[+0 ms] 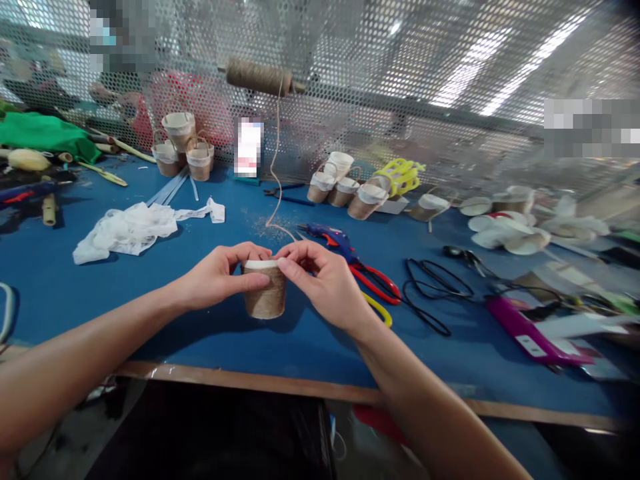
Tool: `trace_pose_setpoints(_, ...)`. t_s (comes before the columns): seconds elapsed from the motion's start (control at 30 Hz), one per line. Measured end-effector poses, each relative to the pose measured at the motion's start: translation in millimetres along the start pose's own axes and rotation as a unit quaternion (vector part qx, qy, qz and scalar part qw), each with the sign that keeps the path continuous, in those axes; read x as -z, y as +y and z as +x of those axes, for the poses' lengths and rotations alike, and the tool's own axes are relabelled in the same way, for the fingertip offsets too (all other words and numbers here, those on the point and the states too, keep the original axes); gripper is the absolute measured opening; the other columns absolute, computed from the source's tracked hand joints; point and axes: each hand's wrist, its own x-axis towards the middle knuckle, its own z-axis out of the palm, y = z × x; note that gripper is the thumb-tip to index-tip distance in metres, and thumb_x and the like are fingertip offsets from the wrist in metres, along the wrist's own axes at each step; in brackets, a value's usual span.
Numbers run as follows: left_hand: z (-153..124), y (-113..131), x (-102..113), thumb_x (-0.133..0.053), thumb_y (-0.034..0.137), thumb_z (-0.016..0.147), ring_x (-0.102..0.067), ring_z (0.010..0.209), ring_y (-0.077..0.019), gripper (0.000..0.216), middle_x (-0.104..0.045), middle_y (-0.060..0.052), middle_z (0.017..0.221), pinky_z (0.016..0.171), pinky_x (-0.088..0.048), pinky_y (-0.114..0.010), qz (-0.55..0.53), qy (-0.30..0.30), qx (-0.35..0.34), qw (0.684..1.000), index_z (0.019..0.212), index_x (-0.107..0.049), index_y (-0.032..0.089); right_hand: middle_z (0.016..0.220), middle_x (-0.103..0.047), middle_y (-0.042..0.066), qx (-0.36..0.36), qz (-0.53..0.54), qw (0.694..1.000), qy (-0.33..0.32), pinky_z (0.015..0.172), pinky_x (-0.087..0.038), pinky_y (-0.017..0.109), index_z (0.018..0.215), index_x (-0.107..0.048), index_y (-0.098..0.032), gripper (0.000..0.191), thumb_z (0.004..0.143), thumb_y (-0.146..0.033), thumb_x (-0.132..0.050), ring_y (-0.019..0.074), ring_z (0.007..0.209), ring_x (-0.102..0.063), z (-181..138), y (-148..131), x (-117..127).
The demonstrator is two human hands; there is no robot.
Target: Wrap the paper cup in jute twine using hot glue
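Note:
A small twine-wrapped cup [265, 298] with a white rim is held upright between both hands above the blue table. My left hand [223, 277] grips its left side, thumb across the front and fingers behind the rim. At the right of the rim, my right hand [320, 280] is closed, thumb and fingers pinching the edge. A strand of twine [276, 180] runs from a spool [257, 77] on the mesh wall down towards the right hand. Whether the fingers pinch the strand itself is hidden. Just beyond the right hand lies a blue glue gun [333, 237].
Red-handled scissors [380, 285] and a black cable [435, 293] lie right of my hand, with a purple power strip [535, 333] farther right. White fabric [135, 230] is bunched at left. Finished-looking small baskets [200, 160] stand at the back, near a phone [249, 148].

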Motion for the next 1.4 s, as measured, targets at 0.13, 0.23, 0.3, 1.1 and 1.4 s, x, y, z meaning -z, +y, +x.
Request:
trace_pose_setpoints(0.13,0.3,-1.9,-0.8,-0.061,0.024,0.074,-0.050,0.109,-0.0230,0.011,-0.059,-0.008,0.099,0.091,-0.039,-0.036,0.011,0.007,-0.003,1.000,0.079,-0.057,0.014,0.070,-0.055,-0.001,0.005,-0.009,1.000,0.006,0.057,-0.042,0.023,0.070,-0.049,-0.019,0.014,0.078,-0.027,-0.056,0.0091,0.061,-0.048,-0.7,2.1,-2.6)
trace_pose_setpoints(0.23,1.9,-3.9,1.4,-0.061,0.024,0.073,-0.049,0.110,-0.0227,0.010,-0.059,-0.008,0.097,0.096,-0.035,-0.039,0.087,0.017,-0.037,0.995,0.075,-0.057,0.015,0.069,-0.052,-0.002,0.015,-0.026,1.000,-0.006,0.057,-0.041,0.023,0.070,-0.048,-0.018,0.012,0.079,-0.024,-0.055,0.0090,0.061,-0.046,-1.0,5.2,-3.2)
trace_pose_setpoints(0.3,3.3,-2.9,3.4,-0.062,0.024,0.072,-0.048,0.111,-0.0229,0.010,-0.059,-0.008,0.100,0.097,-0.035,-0.039,0.151,0.020,-0.060,0.987,0.072,-0.056,0.016,0.068,-0.051,-0.002,0.025,-0.050,0.998,-0.013,0.056,-0.039,0.023,0.069,-0.048,-0.018,0.013,0.079,-0.023,-0.054,0.0087,0.059,-0.045,-0.5,6.0,-2.3)
trace_pose_setpoints(1.1,1.7,-5.3,17.5,-0.059,0.025,0.073,-0.045,0.117,-0.0251,0.013,-0.055,-0.009,0.112,0.099,-0.030,-0.044,0.056,0.063,0.029,0.996,0.068,-0.050,0.016,0.100,-0.060,0.008,-0.303,-0.421,0.855,-0.002,0.078,-0.047,0.039,0.098,-0.059,-0.012,0.022,0.083,-0.028,-0.056,0.0202,0.089,-0.058,59.7,53.7,90.4)
trace_pose_setpoints(1.4,5.5,-10.8,22.1,-0.060,0.023,0.074,-0.047,0.114,-0.0238,0.010,-0.053,-0.010,0.116,0.099,-0.030,-0.048,0.074,0.062,0.021,0.995,0.070,-0.053,0.016,0.087,-0.062,0.005,-0.329,-0.269,0.905,0.010,0.064,-0.050,0.030,0.090,-0.060,-0.012,0.017,0.082,-0.026,-0.057,0.0138,0.071,-0.059,52.8,55.6,98.0)
